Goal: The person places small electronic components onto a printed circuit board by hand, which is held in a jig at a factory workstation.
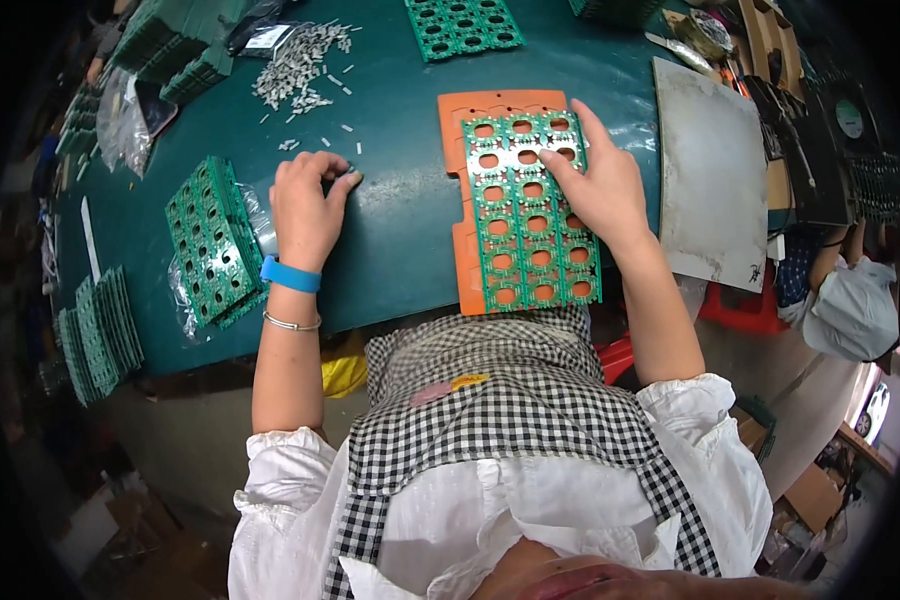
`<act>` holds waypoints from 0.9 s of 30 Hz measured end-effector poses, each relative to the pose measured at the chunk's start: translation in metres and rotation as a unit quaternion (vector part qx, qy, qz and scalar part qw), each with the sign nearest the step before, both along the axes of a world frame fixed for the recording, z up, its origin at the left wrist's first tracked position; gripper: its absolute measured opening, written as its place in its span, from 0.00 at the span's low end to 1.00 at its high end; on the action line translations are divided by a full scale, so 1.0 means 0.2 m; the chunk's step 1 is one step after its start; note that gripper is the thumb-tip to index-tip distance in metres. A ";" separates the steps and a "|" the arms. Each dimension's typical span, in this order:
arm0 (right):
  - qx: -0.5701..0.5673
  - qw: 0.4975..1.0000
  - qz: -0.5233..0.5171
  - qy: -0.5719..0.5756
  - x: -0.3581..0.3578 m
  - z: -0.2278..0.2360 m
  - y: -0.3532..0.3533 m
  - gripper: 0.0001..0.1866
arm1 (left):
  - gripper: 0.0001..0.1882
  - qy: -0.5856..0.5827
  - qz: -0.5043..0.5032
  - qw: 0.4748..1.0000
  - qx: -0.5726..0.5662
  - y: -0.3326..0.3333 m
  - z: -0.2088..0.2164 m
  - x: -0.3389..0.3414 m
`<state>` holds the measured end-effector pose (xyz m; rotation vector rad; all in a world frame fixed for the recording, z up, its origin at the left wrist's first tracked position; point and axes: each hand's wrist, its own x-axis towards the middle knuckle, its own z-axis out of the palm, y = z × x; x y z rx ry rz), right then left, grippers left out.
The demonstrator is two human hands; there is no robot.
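Note:
A green circuit board panel [513, 240] with rows of oval holes lies on an orange tray [467, 255] at the table's front edge. My right hand [610, 190] grips the panel's upper right side, its thumb on the face and its fingers along the edge. To the left, my left hand [308, 205] hovers over or rests on the table, fingers curled and thumb near the index fingertip. Whatever it may pinch is too small to make out. Beyond it lies a heap of small pale parts [298, 72], with a few strays closer to the fingers.
Left of my left hand sits a stack of green panels [208, 240] on clear plastic. More panels stand in stacks [175, 45] at the far left. Another panel [464, 25] lies at the back. A grey board [710, 180] flanks the right side, near tools and a cardboard box [770, 45].

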<state>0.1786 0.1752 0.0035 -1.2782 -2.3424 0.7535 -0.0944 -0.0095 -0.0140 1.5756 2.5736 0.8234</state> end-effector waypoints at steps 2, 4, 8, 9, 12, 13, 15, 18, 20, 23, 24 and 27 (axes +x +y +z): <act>-0.020 0.998 0.008 0.051 0.00 0.01 0.00 0.39 | 0.07 0.018 -0.024 1.000 0.004 0.02 -0.01 -0.02; -0.060 0.997 -0.011 0.044 -0.02 0.07 -0.02 0.40 | 0.06 0.005 -0.034 0.999 -0.027 0.03 0.00 -0.03; 0.028 0.999 -0.015 -0.026 -0.07 0.04 0.02 0.39 | 0.07 0.031 -0.053 0.998 -0.007 0.05 0.03 0.00; 0.039 0.995 -0.004 -0.089 -0.09 0.08 0.00 0.39 | 0.07 0.030 -0.053 0.998 -0.008 0.05 0.04 0.00; 0.052 0.977 0.020 -0.206 -0.12 0.15 0.02 0.39 | 0.05 -0.053 -0.007 0.998 0.014 0.03 0.04 -0.01; 0.077 0.972 0.045 -0.219 -0.10 0.16 0.04 0.39 | 0.04 -0.140 0.009 0.989 0.040 0.01 0.05 -0.01; 0.090 0.962 0.058 -0.250 -0.12 0.24 0.04 0.37 | 0.02 -0.265 0.010 0.962 0.065 0.00 0.06 -0.03; 0.250 0.952 0.163 -0.074 -0.17 0.11 0.10 0.31 | 0.05 -0.415 0.010 0.902 0.116 0.01 0.11 0.04; 0.235 0.949 0.198 -0.070 -0.22 0.00 0.12 0.26 | 0.07 -0.447 -0.009 0.888 0.103 0.03 0.13 0.09; 0.254 0.934 0.251 -0.005 -0.26 -0.13 0.18 0.27 | 0.09 -0.510 -0.044 0.855 0.085 0.05 0.14 0.13; 0.252 0.933 0.255 -0.004 -0.26 -0.12 0.19 0.27 | 0.09 -0.541 -0.059 0.835 0.080 0.04 0.15 0.14; 0.213 0.932 0.292 0.005 -0.27 -0.08 0.18 0.28 | 0.09 -0.591 -0.067 0.799 0.087 0.04 0.14 0.21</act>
